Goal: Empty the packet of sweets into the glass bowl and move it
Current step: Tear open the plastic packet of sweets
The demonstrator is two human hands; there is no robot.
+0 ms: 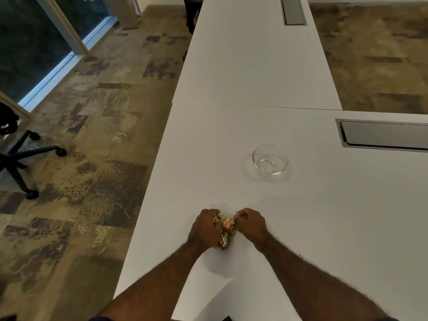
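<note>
A clear packet of sweets (225, 231) with gold and orange wrappers inside lies on the white table (324, 228) near its front edge. My left hand (205, 228) grips the packet's left side and my right hand (251, 223) pinches its top right corner. Both fists are closed on the plastic, and much of the packet is hidden between them. An empty glass bowl (270, 161) stands upright farther back and to the right, well apart from both hands.
A grey cable hatch (382, 135) is set into the table at the right, another hatch (293, 11) far back. The table's left edge runs close beside my left hand. An office chair base (20, 158) stands on the carpet at left.
</note>
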